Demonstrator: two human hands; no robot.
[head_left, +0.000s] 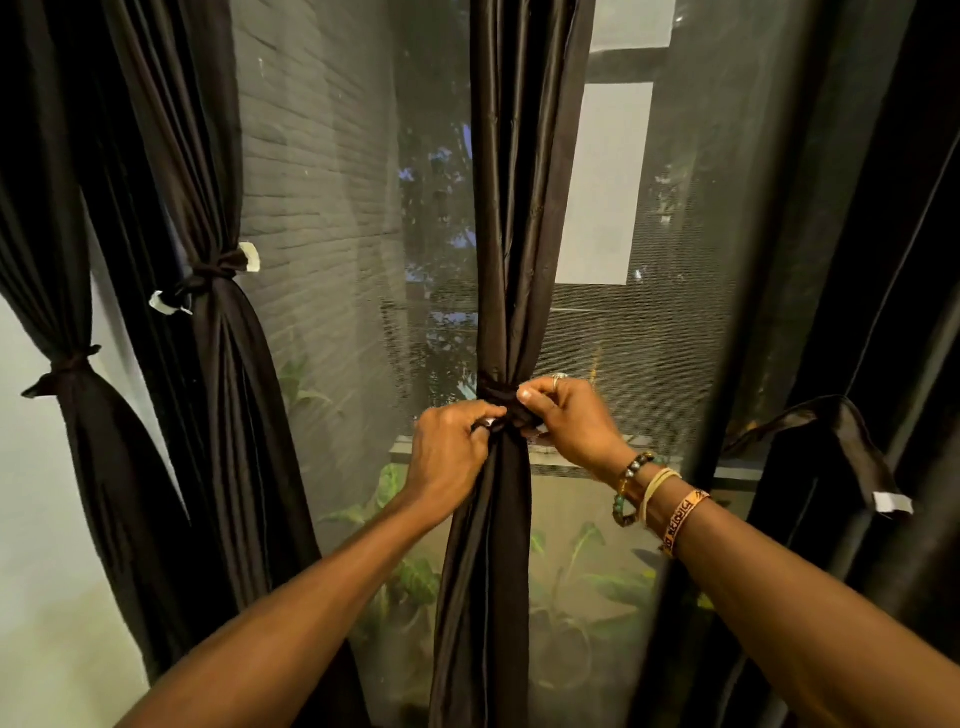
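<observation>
Head view: left hand (451, 457) and right hand (563, 415) each pinch the tie-back (506, 402), cinched around the curtain (498, 519) between both grips.

A grey brick wall (322, 171) and leafy plants (410, 577) are being shown through the meshed window (670, 338) — at left, tied dark curtains (223, 332) are being hung.

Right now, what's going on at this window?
A person is working on the tie around the middle curtain, which is gathered at that height. The left hand pinches the tie on one side and the right hand grips it on the other. The next curtain and the far-left curtain are already tied. On the right, a loose tie hangs free.
</observation>
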